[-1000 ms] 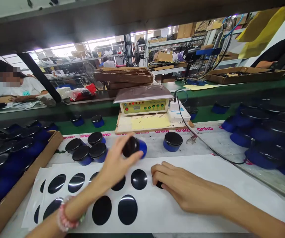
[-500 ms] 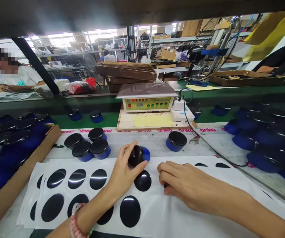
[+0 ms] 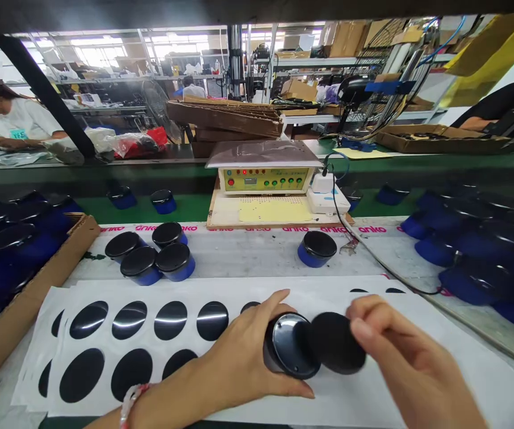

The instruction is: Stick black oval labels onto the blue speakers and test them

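My left hand [image 3: 243, 351] is wrapped round a blue-and-black round case [image 3: 295, 345], tilted so its shiny recessed face shows toward me. Between thumb and fingertips, my right hand [image 3: 411, 363] pinches the right edge of a thin black round sticker [image 3: 340, 344]. The sticker's left edge overlaps the case's face in view; whether they touch I cannot tell. Beneath both hands lies a white backing sheet [image 3: 324, 402] with rows of black round stickers, stacked on further sheets.
Several blue cases with black tops [image 3: 176, 260] stand behind the sheet, and one case [image 3: 316, 248] stands apart. A cardboard box [image 3: 60, 268] of cases is at left; more cases [image 3: 471, 280] are piled right. A control unit [image 3: 263, 179] and cable [image 3: 386, 271] sit behind. Co-workers are beyond.
My right hand has lifted a black sticker off the sheet and brought it beside the case. My left hand has moved right and nearer, turning the case's recessed face toward me.
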The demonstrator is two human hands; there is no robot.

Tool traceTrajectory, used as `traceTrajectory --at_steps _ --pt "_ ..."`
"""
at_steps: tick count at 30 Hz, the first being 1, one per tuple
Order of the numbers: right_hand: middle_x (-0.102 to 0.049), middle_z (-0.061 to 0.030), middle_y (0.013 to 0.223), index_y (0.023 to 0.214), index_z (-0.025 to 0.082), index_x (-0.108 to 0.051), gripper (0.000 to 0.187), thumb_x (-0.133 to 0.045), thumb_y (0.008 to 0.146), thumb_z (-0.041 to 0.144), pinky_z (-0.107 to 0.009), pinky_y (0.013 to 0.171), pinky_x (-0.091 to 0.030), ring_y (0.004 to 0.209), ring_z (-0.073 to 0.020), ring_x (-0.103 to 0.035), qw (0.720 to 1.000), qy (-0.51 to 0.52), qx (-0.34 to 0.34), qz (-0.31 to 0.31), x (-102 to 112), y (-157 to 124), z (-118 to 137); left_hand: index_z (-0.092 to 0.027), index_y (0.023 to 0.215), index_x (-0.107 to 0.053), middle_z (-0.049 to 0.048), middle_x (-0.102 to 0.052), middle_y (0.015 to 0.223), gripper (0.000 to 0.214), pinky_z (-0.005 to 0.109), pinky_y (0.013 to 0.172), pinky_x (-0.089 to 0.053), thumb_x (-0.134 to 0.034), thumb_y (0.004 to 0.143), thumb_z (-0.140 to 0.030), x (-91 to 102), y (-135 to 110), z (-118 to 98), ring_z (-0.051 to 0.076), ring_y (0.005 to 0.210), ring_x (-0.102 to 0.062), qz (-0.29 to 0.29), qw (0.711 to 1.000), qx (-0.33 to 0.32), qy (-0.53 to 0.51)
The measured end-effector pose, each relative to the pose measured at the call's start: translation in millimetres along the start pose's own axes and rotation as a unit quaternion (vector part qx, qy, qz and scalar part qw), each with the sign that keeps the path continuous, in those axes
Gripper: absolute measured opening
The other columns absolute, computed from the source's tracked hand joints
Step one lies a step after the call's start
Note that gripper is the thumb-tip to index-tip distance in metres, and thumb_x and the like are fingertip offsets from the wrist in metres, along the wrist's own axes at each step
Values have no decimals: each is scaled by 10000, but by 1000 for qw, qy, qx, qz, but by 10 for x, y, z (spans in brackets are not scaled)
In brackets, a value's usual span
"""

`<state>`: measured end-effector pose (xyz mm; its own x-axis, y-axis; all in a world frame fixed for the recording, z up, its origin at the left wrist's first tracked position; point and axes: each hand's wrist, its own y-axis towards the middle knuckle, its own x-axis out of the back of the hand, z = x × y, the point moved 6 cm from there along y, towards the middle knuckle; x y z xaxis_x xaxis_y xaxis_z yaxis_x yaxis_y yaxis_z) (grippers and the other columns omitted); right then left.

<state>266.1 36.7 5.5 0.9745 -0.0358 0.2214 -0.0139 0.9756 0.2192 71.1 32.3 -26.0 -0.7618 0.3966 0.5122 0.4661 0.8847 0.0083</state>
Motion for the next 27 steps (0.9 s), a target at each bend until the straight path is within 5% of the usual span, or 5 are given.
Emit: traceTrajectory --at_steps 4,8,27 --pt "-472 -6 815 653 217 -492 304 -606 844 424 -245 628 -447 747 -158 -494 982 132 -129 26 -429 -88 -228 -323 1430 -202 44 -568 1306 1058 431 1036 -394 -828 589 -468 -1 13 18 267 1207 -522 9 1000 12 -19" --pt "-459 2 792 634 208 -478 317 -628 824 413 -244 652 -424 755 -154 -475 973 157 -171 14 -527 -125 -234 -324 1418 -235 27 -573 1304 1013 415 1028 -403 -821 603 -459 4 2 2 263 1208 -521 7 1000 14 -11" --pt "-491 -1 768 653 224 -475 279 -577 868 368 -249 661 -468 743 -158 -520 997 11 -70 24 -480 -91 -163 -374 1401 -248 -1 -553 1334 953 415 1020 -421 -808 634 -445 -11 -20 -3 256 1220 -517 4 1000 12 9"
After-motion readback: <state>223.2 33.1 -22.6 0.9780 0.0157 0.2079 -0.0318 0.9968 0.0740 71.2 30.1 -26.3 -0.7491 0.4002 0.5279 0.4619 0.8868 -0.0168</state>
